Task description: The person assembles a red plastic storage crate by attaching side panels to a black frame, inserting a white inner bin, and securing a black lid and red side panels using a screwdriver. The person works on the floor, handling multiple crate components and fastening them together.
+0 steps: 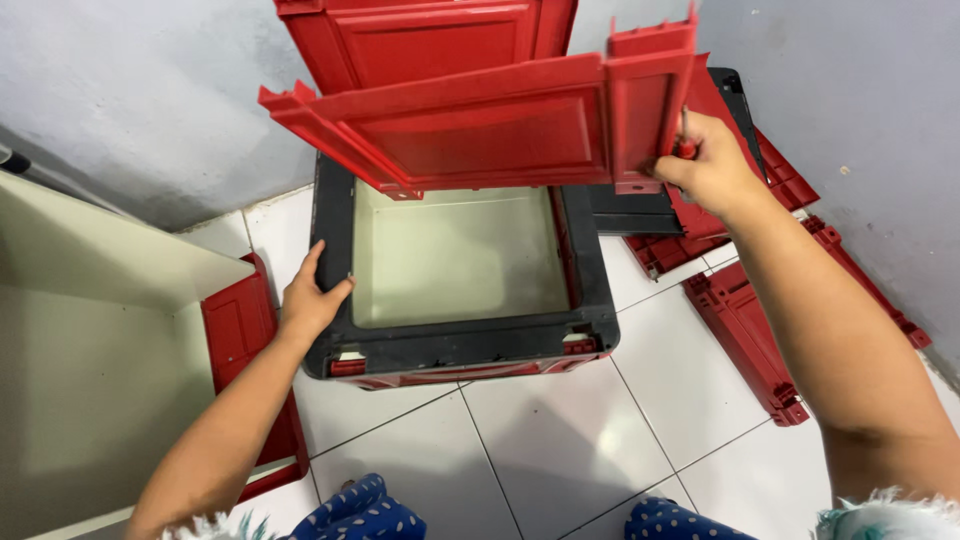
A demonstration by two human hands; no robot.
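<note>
1. Head view: right hand [712, 165] grips the raised red plastic side panel [480, 125], long axis left-right, above the black-rimmed square crate frame [460, 345].
2. Left hand [310, 300], fingers spread, presses the frame's left rim.

Bare forearms, fuzzy teal-and-white sleeve cuffs [880, 515], dark blue trousers with white polka dots [365, 515]

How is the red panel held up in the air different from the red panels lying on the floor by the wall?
The raised red panel is held up by the right hand above the black-rimmed box; the floor panels lie flat on white tiles. The raised one shows a recessed rectangle; the floor ones show ribbed edges. Both are red plastic.
</note>
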